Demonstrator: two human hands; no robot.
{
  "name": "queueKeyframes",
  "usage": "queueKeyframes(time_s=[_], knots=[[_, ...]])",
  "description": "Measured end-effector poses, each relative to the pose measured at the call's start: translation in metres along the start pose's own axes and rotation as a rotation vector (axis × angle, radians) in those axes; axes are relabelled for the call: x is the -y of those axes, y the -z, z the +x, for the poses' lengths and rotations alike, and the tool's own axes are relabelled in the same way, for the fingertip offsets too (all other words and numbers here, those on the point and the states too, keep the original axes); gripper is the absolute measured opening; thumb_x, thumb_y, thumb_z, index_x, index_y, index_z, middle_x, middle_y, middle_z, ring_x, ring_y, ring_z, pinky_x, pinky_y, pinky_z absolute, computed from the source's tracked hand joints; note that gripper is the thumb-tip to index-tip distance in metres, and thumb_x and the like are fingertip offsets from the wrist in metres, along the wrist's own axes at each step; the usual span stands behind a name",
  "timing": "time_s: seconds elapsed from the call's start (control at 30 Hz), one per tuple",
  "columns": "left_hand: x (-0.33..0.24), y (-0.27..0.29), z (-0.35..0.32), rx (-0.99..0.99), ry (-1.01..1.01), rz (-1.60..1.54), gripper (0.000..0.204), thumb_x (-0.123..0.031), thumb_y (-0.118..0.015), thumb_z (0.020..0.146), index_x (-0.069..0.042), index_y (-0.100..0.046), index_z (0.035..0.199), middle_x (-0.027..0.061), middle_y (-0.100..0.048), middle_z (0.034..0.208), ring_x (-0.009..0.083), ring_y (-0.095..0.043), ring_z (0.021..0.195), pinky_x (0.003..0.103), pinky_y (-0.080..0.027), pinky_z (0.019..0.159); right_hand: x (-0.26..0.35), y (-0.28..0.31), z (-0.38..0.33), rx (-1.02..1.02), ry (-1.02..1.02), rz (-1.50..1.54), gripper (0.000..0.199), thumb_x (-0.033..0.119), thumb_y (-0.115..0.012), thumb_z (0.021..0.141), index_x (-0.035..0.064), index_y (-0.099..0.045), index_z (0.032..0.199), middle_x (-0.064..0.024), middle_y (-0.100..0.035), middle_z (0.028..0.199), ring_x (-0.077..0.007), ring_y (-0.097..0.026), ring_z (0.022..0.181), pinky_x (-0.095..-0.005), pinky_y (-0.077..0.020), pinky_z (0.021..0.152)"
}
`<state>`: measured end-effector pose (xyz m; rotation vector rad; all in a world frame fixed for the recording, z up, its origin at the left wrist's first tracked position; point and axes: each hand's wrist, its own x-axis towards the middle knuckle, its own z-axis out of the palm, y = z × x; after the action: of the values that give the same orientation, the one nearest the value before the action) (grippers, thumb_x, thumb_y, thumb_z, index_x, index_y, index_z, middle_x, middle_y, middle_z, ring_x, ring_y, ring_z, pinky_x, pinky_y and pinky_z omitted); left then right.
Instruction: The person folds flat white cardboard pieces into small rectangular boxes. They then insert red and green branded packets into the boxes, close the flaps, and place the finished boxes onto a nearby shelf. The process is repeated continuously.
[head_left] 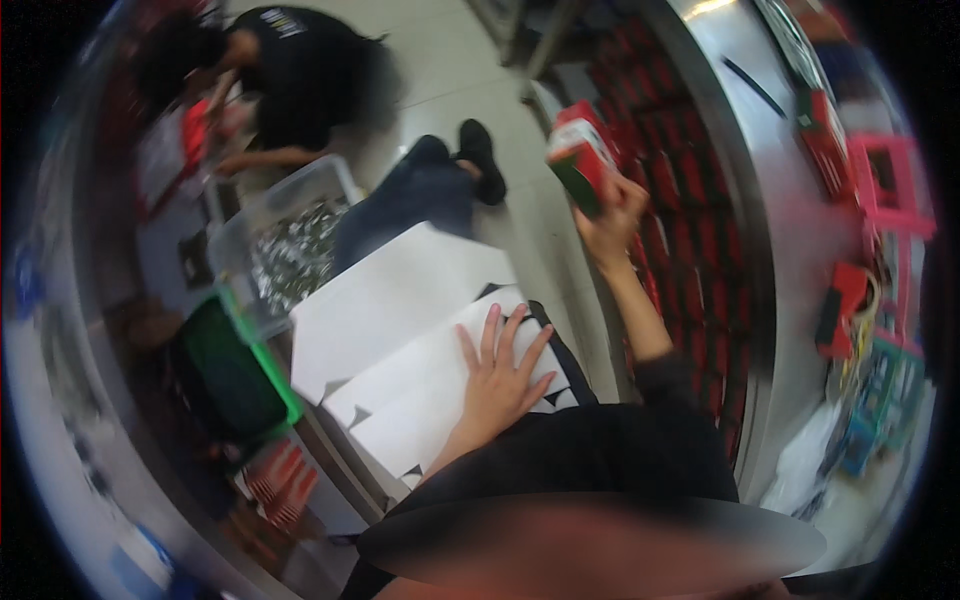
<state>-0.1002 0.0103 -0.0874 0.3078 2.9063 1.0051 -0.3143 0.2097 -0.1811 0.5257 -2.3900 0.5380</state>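
Note:
On my lap lies a large white cardboard sheet (385, 310), with a crease across it and several dark notch-like patches along its edges. My left hand (500, 378) rests flat on it, fingers spread, holding nothing. Out to the right, my right hand (615, 222) is closed round a small box (583, 155) coloured red, white and dark green. It is raised beside rows of red and dark green boxes (690, 250) that stand packed together below the metal table.
A clear plastic bin (345, 180) of shiny small pieces stands ahead left, with a green-rimmed dark basket (285, 395) nearer. A person in black (310, 75) bends over at the far left. The metal table (765, 200) on the right bears a pink frame (895, 185) and a red tape dispenser (845, 310).

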Motion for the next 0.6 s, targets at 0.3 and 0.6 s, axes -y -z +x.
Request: queueKeyframes(time_s=[0.3, 0.6], knots=[[0.0, 0.006, 0.01, 0.099, 0.0, 0.049, 0.041, -0.036, -0.066, 0.087, -0.025, -0.06, 0.126, 0.0095, -0.038, 0.149, 0.038, -0.022, 0.145, 0.072, -0.008, 0.11, -0.098, -0.09, -0.001, 0.339, -0.041, -0.863, 0.1, 0.016, -0.072, 0.077, 0.0526, -0.015, 0.15, -0.0087, -0.048, 0.107, -0.0284, -0.052, 0.099, -0.0639, -0.0418, 0.096], [0.0, 0.002, 0.015, 0.096, 0.025, 0.136, 0.04, -0.038, -0.065, 0.086, -0.029, -0.062, 0.125, 0.0035, -0.043, 0.146, 0.0309, -0.029, 0.144, 0.067, -0.011, 0.112, -0.114, -0.157, -0.009, 0.846, -0.364, -1.077, 0.079, 0.023, -0.061, 0.09, 0.043, -0.015, 0.151, -0.0072, -0.051, 0.109, -0.0229, -0.051, 0.106, -0.0755, -0.0176, 0.106]])
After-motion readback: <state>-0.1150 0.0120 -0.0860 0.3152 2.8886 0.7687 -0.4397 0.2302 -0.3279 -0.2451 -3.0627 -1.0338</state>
